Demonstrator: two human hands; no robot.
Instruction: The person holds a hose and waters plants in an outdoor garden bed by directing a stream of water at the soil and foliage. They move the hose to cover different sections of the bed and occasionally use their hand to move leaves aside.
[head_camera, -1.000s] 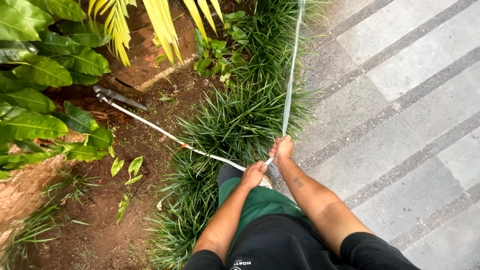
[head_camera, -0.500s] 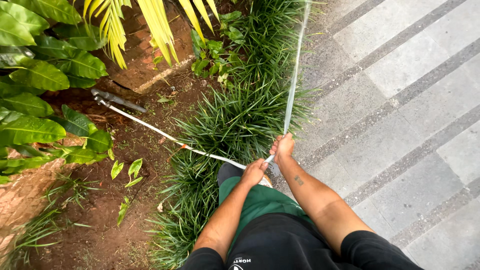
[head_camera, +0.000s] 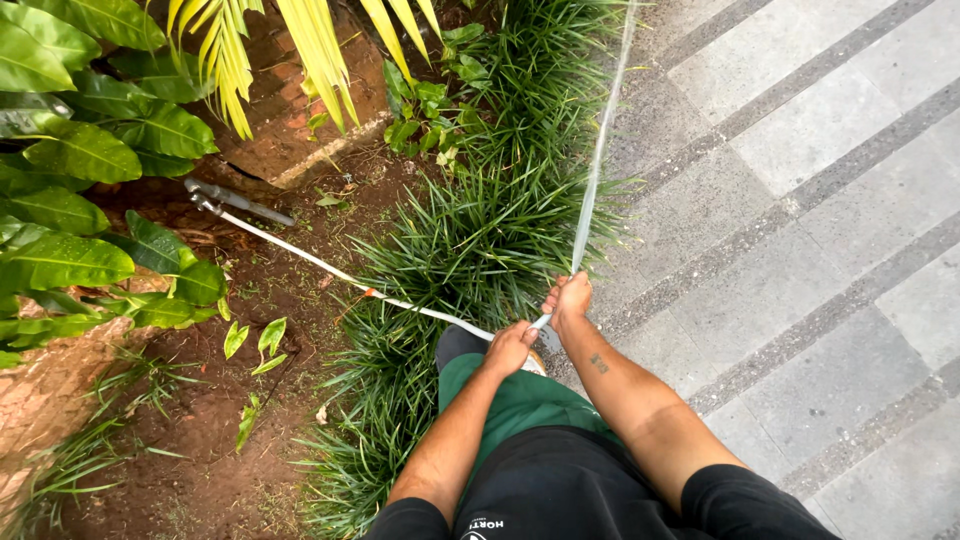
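Nearest to the camera are the person's two bare forearms, above green trousers and a black shirt. The left hand (head_camera: 510, 348) is closed in a fist around a thin white hose (head_camera: 300, 257), just at the edge of the band of dark green grass tufts (head_camera: 470, 250). The right hand (head_camera: 570, 297) is just beyond it, also at the grass edge on the paved side; its fingers are curled narrow around the end of the hose, and the fingertips are hidden, so I cannot tell if a thumb presses the opening.

From the right hand a thin jet of water (head_camera: 600, 150) goes away along the grass band, between it and the grey paving slabs (head_camera: 800, 200). The hose itself runs from the left hand across the grass and over bare brown soil (head_camera: 200, 440) to a dark metal tap (head_camera: 235, 200), on the far side of the grass, near a low brick edge (head_camera: 290, 140) and broad-leaved plants (head_camera: 70, 160).

Watering seems to be in progress: the water flows, but I cannot judge which part of the grass is already wet.
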